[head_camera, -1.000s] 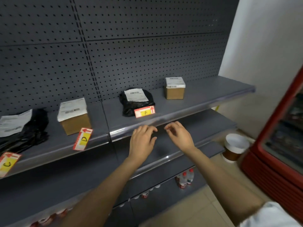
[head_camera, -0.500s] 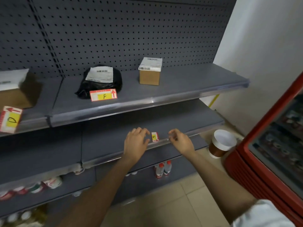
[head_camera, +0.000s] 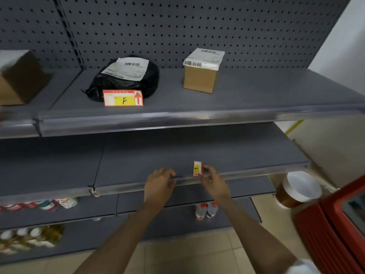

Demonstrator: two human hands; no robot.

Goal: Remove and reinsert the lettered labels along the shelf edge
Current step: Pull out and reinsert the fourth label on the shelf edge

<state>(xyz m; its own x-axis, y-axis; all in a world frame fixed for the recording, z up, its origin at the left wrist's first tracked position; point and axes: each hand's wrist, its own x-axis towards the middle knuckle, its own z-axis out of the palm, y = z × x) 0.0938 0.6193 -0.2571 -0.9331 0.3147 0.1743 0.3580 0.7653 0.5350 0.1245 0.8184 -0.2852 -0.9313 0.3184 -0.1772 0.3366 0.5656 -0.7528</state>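
Observation:
A small red-and-yellow lettered label [head_camera: 198, 168] stands upright at the front edge of the middle shelf [head_camera: 246, 155]. My right hand [head_camera: 214, 182] pinches its right side with thumb and fingers. My left hand [head_camera: 159, 186] is just left of it, fingertips hooked on the clear shelf edge strip [head_camera: 246, 175]. A larger label marked F [head_camera: 122, 98], with a red arrow, lies flat on the upper shelf [head_camera: 256, 99] behind its edge strip.
On the upper shelf sit a black bag parcel [head_camera: 126, 76], a cardboard box [head_camera: 201, 71] and another box [head_camera: 17, 78] at far left. Bottles [head_camera: 206, 210] stand on lower shelves. A paper tub [head_camera: 298, 189] and a red cabinet [head_camera: 335, 224] are at right.
My view and both hands dropped from the upper shelf edge to the middle shelf edge. The small label now stands more upright, with my right fingers closed on it.

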